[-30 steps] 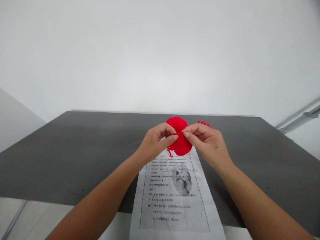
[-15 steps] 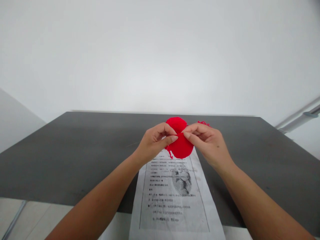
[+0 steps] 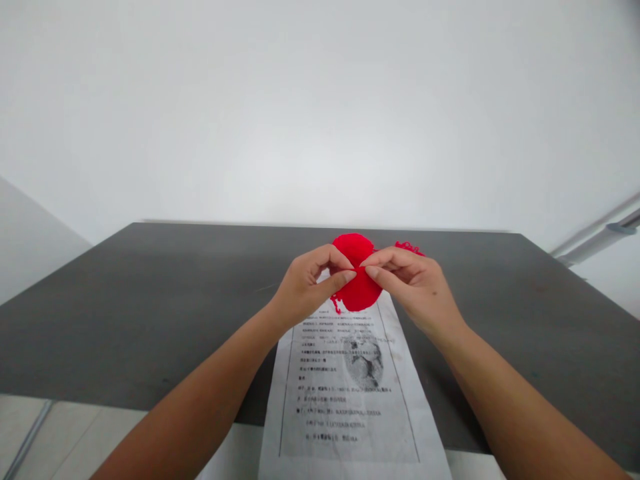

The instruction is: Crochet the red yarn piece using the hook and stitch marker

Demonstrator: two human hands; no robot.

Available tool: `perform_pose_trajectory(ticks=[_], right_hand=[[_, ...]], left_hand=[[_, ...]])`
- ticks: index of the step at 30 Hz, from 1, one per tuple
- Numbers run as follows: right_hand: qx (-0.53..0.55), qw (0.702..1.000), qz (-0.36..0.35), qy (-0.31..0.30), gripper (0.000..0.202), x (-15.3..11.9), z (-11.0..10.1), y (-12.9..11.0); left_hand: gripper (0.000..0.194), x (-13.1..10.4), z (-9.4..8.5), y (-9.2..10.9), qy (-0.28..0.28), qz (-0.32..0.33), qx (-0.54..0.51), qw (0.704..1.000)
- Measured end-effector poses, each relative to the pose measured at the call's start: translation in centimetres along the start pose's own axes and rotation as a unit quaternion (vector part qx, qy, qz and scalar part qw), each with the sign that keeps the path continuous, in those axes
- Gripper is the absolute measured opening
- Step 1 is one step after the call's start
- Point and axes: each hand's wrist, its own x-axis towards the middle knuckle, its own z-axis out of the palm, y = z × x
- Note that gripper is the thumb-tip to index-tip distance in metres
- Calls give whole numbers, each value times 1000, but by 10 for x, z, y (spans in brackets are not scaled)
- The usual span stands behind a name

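Two rounded lobes of a red crocheted piece hang above the far end of a printed sheet, one above the other. My left hand pinches it at the middle from the left, thumb against forefinger. From the right, my right hand pinches the same spot, its fingertips almost touching the left ones. A short curly red yarn tail dangles below my left fingers. More loose red yarn shows behind my right hand. Whether a hook or needle is between the fingers, I cannot tell.
The printed sheet, with lines of text and a dark oval picture, lies on the dark grey table and reaches past its near edge. A white wall stands behind the table. At the far right is a grey pole.
The lower lobe of the red piece has shifted slightly up and to the left, and the yarn tail has swung a little left. Both hands keep their pinch in nearly the same place.
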Motion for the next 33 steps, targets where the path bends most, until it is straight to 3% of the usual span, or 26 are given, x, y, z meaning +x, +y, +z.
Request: perform_pose_trajectory(ticks=[9,21,33], right_hand=[[12,1000,12,-8,8,1,-2,-1],[18,1000,8,-7,4,1,0,-3],[9,1000,-3,-20,6,1,0,-1]], left_hand=[[19,0,0,1,-3,-11,-12,1000],[11,1,-1,-3,-8,29,7,1000],[11,1,1,-1,-13,-1,-14,1000]])
